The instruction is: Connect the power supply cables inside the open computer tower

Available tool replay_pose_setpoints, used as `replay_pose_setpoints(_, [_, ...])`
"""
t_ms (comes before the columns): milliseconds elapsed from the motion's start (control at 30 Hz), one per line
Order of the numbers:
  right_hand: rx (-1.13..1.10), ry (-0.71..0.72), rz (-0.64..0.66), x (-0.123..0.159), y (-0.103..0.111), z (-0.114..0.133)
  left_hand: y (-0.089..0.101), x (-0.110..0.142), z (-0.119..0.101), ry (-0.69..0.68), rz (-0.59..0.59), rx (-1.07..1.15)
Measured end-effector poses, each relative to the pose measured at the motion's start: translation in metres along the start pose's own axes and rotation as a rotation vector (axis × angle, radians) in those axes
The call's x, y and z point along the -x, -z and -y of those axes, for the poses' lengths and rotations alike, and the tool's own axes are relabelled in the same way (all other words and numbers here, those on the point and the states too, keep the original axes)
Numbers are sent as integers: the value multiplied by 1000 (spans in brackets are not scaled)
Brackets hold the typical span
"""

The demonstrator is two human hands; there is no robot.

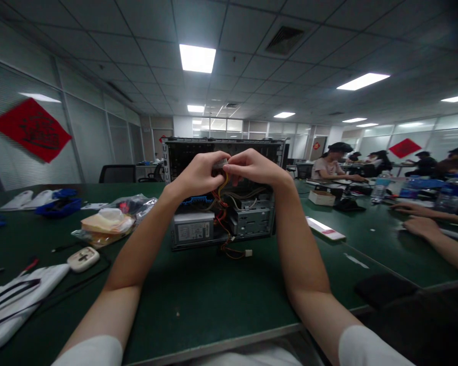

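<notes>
An open computer case (223,139) lies on the green table in front of me. In front of its inside, my left hand (201,172) is closed on a pale cable plug (220,163) with yellow wires (226,179) hanging from it. My right hand (256,165) pinches at the same plug from the other side; its fingertips partly hide it. Below sit a silver power supply (193,232) at the left and a metal drive cage (254,221) at the right. A loose white connector (248,252) on thin wires rests on the table before the case.
On the left lie plastic bags (109,221), a blue tray (58,207), a white power strip (83,258) and a white device with black straps (19,300). To the right are a white box (321,197), a flat white packet (325,229) and another person's hands (423,226).
</notes>
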State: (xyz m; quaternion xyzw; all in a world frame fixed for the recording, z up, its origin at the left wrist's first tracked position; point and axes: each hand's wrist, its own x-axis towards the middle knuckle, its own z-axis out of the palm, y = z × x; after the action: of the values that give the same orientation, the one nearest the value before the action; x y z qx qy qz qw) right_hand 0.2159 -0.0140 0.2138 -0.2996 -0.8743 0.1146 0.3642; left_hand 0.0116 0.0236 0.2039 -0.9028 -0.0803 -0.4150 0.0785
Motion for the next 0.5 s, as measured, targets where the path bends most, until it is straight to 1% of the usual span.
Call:
replay_pose_setpoints(167, [-55,-3,32,0,0,-1,3,0,-3,17,72,23])
replay_pose_setpoints(333, [-70,-29,59,0,0,-2,8,2,-4,69,183,79])
replay_pose_setpoints(500, [-43,-8,20,-2,0,-5,9,2,1,75,186,117])
